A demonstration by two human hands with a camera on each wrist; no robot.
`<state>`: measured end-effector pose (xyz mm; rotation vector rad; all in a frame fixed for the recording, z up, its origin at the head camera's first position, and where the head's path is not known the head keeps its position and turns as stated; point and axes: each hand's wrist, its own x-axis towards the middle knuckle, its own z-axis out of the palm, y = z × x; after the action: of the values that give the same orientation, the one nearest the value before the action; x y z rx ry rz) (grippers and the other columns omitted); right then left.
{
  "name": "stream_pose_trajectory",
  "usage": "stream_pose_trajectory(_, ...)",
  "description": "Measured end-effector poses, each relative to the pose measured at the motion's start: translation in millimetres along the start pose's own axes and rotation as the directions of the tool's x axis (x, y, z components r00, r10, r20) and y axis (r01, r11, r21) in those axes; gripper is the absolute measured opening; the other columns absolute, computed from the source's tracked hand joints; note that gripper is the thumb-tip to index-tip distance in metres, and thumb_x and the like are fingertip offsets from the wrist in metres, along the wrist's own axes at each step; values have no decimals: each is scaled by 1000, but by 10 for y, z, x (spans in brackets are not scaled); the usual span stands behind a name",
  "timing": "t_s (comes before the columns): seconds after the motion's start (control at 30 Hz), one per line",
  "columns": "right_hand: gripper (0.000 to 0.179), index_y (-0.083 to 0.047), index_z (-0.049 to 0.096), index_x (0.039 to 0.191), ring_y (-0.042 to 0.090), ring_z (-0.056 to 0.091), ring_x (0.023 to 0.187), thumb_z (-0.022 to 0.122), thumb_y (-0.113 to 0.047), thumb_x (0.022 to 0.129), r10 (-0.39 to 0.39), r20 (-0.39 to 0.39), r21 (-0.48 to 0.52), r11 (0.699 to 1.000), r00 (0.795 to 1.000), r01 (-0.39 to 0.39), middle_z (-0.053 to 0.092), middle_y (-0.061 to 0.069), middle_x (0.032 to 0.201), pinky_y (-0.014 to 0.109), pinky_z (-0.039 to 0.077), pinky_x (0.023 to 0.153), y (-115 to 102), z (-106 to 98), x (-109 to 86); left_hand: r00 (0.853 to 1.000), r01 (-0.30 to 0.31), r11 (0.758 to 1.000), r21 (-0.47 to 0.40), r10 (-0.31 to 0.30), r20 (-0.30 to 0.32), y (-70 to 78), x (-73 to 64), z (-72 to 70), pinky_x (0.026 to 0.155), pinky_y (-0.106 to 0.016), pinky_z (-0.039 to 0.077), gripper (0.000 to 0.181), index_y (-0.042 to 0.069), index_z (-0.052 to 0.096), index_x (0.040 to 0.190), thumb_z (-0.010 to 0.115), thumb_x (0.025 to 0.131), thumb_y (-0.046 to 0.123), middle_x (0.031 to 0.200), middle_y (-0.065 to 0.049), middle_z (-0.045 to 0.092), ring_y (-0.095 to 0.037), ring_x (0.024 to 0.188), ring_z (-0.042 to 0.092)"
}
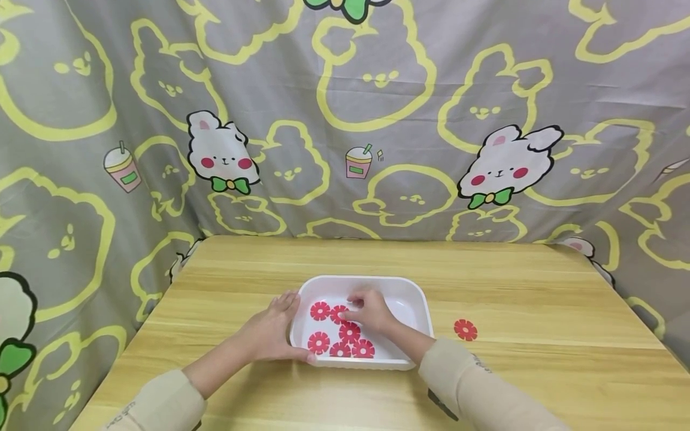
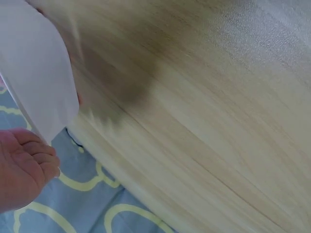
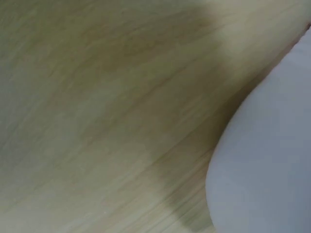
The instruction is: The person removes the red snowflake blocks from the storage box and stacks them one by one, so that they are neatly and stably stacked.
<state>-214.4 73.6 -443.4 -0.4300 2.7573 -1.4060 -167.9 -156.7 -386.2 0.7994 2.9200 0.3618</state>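
Observation:
A white plastic tray [image 1: 377,364] stands on the table with several red notched discs lying inside, mostly toward its left half. My left hand [image 1: 272,332] holds the tray's left end, thumb along the front rim and fingers at the left side. In the left wrist view, that hand's fingers [image 2: 41,158] lie against the tray's edge. My right hand [image 1: 372,311] reaches into the tray over the right wall, thumb at a red disc [image 1: 337,312] near the back, with a gap between thumb and forefinger. Right of the tray lies another red disc [image 1: 465,330].
The wooden table [image 1: 539,371] carries the tray and the loose disc. Behind it and at the sides hangs a grey curtain [image 1: 302,90] with yellow outlines and rabbit prints. The right wrist view shows only tabletop and the tray's outer wall [image 3: 265,160].

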Motion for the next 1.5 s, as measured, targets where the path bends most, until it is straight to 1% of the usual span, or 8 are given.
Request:
stream_pose_trajectory(0.23,31,3,68,93,15,50,81,80,-14,69,23,27,-28,999,999,-23,57,8,87,25,47,72,18,35,3,1000,2,1000,-3,-2,-17,22,-28,-10,110,-51,30,116,-13,34,136,67,63,71,145,-30,31,-43,135,30)
stream_pose_trajectory(0.43,31,4,68,92,16,49,81,80,-13,69,-19,27,-73,997,999,21,57,8,87,29,47,75,2,37,-22,1000,8,1000,2,-8,-22,18,-35,1,110,-49,30,117,-12,34,137,66,62,72,146,-28,30,-42,136,30)
stream_pose_trajectory(0.5,29,4,67,90,15,49,80,80,-11,69,-40,27,-83,996,999,42,56,8,85,28,47,74,-1,36,-33,1000,11,1000,-1,-11,-18,13,-35,8,111,-49,30,117,-12,34,137,66,62,73,146,-28,30,-42,136,30)
stream_pose_trajectory(0.67,23,2,67,86,14,47,78,79,-10,70,-35,37,-89,995,999,38,54,6,82,25,45,71,-8,47,-30,1000,21,1000,-16,-21,-16,5,-38,15,111,-49,29,117,-12,34,137,66,62,72,146,-28,30,-42,136,29)
stream_pose_trajectory(0.73,22,1,67,86,14,47,78,79,-10,70,-15,40,-85,996,999,19,54,5,82,24,45,71,-10,52,-22,1000,22,1000,-18,-22,-18,4,-38,15,111,-49,29,117,-13,34,137,67,62,71,146,-28,31,-42,136,29)
stream_pose_trajectory(0.93,22,0,66,86,13,48,76,78,-9,71,-12,49,-104,994,999,17,54,5,82,22,45,69,8,54,-10,1000,22,999,-23,-22,-16,7,-39,15,111,-50,29,117,-13,34,137,67,62,72,145,-29,31,-42,136,30)
stream_pose_trajectory(1.13,23,1,67,85,15,51,78,79,-10,69,-30,23,-129,991,999,33,57,6,83,26,49,72,-2,19,-14,1000,20,1000,-23,-20,-14,9,-31,17,111,-49,29,117,-13,34,137,66,63,72,145,-29,31,-42,136,29)
stream_pose_trajectory(1.5,26,0,69,85,17,55,81,81,-13,67,-81,-10,-146,986,997,79,60,7,84,27,51,74,-66,-105,-34,1000,23,999,-25,-23,-15,10,-37,25,111,-49,29,117,-12,34,137,66,62,72,145,-29,30,-41,136,29)
